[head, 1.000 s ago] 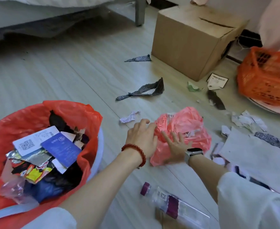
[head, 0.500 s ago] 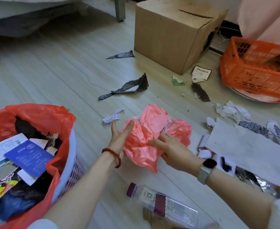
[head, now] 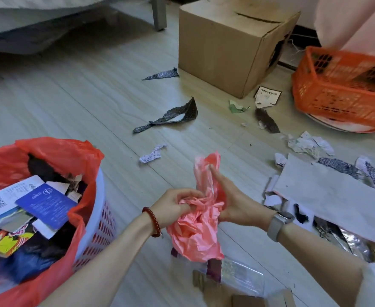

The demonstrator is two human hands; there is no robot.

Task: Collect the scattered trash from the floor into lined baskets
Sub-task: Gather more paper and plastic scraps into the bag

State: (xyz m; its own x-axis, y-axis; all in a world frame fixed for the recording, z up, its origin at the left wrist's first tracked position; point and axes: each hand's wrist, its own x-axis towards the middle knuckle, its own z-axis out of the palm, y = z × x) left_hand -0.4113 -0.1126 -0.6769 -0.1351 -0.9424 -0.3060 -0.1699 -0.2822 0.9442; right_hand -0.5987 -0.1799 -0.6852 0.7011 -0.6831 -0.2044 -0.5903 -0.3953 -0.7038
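Two hands on one item: a crumpled pink plastic bag [head: 201, 220], lifted off the floor [head: 82, 103]. Left hand [head: 173, 206] curls its fingers into the bag's bunched middle; right hand [head: 230, 202] lies flat along it, fingers nearly straight, pressing. Bag's long axis runs roughly vertical, tail hanging below the wrists. Lined basket [head: 93, 209], already heaped, sits just left of the left forearm. Likely next move goes leftward; left hand nearer.
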